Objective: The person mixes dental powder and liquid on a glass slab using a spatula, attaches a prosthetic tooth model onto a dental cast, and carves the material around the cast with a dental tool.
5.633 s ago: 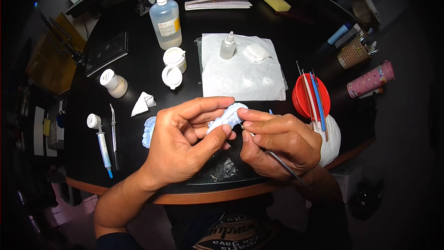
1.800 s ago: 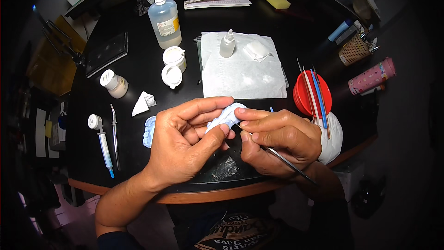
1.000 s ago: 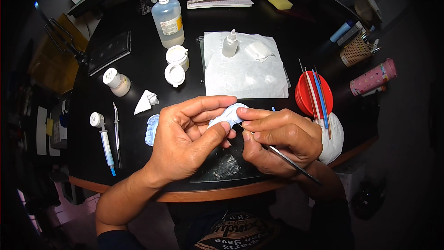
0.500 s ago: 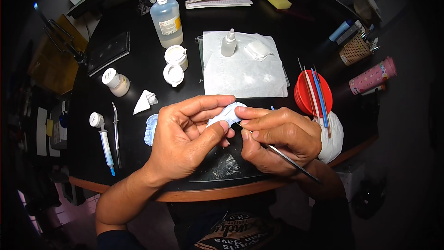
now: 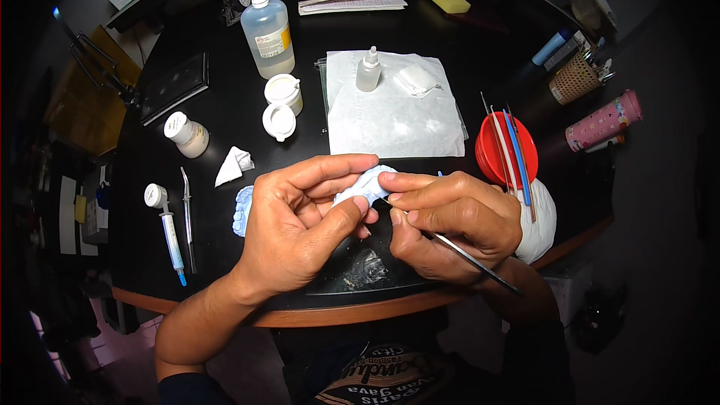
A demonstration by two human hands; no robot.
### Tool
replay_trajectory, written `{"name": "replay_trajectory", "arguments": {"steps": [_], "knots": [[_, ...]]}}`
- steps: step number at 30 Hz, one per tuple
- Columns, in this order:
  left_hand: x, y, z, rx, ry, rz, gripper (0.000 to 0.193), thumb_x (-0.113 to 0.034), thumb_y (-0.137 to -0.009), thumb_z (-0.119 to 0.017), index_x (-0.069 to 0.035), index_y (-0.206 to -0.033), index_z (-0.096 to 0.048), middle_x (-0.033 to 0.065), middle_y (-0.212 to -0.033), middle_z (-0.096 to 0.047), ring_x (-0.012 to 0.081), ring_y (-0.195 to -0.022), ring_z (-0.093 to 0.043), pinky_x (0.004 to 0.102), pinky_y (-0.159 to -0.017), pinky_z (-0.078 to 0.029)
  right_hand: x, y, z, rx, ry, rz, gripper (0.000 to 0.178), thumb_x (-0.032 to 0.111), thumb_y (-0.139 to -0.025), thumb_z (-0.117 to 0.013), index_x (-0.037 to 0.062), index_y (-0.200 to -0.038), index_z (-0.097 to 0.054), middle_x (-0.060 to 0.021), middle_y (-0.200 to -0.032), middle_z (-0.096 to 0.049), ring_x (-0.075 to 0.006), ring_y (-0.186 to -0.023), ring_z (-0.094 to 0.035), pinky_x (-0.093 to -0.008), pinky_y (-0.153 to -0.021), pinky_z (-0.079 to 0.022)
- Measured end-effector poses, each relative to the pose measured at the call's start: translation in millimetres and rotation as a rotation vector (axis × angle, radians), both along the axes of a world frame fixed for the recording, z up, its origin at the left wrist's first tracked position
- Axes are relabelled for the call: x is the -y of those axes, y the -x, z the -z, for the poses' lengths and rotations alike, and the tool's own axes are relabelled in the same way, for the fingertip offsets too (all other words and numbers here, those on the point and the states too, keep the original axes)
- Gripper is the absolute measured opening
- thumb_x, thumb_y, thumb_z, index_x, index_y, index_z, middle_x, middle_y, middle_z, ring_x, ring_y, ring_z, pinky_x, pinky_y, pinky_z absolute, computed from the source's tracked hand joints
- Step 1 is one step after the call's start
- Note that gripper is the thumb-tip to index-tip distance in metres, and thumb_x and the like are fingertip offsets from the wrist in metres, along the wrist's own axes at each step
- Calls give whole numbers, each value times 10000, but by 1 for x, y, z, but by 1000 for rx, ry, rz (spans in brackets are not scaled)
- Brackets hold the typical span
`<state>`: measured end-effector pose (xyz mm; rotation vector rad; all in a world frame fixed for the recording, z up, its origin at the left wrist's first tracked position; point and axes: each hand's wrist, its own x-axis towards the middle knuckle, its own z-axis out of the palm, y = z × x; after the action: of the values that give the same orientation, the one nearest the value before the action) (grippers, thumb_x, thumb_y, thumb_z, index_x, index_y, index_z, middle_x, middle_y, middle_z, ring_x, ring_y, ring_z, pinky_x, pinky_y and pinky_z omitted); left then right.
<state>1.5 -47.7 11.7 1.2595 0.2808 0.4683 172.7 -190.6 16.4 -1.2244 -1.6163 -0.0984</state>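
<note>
My left hand (image 5: 300, 221) holds a pale blue dental cast (image 5: 369, 185) between thumb and fingers, above the near part of the black table. My right hand (image 5: 457, 221) pinches a thin metal dental hand tool (image 5: 474, 261) like a pen, its shaft slanting down to the right. The tool's tip meets or nearly meets the cast's near side; the contact is too small to make out. My right index finger also rests on the cast. A second pale blue cast (image 5: 242, 211) lies on the table, partly hidden behind my left hand.
White powder (image 5: 365, 270) marks the table below my hands. At right, a red bowl (image 5: 487, 151) has several slim tools across it, beside a white cloth (image 5: 536, 229). A dropper bottle (image 5: 369, 73) stands on white paper (image 5: 397, 127). At left are a syringe (image 5: 172, 244) and tweezers (image 5: 187, 214).
Both hands keep their hold on the cast and the tool, almost still. The whole view has shifted very slightly.
</note>
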Motion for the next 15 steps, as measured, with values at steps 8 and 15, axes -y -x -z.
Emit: {"name": "replay_trajectory", "arguments": {"steps": [8, 15], "knots": [[2, 0, -3, -13, 4, -3, 379, 96, -1020, -645, 140, -1396, -630, 239, -1216, -764, 158, -982, -783, 252, -816, -669, 2, 1, -2, 17, 11, 5, 262, -142, -791, -836, -12, -951, -675, -168, -946, -770, -357, -1014, -822, -405, -901, -707], [3, 1, -5, -8, -7, -4, 382, 96, -1021, -645, 140, -1400, -627, 241, -1216, -762, 159, -985, -784, 256, -824, -672, 2, 2, -2, -23, 8, 17, 250, -138, -791, -829, -7, -934, -671, -156, -917, -769, -339, -972, -827, -410, -881, -712]]}}
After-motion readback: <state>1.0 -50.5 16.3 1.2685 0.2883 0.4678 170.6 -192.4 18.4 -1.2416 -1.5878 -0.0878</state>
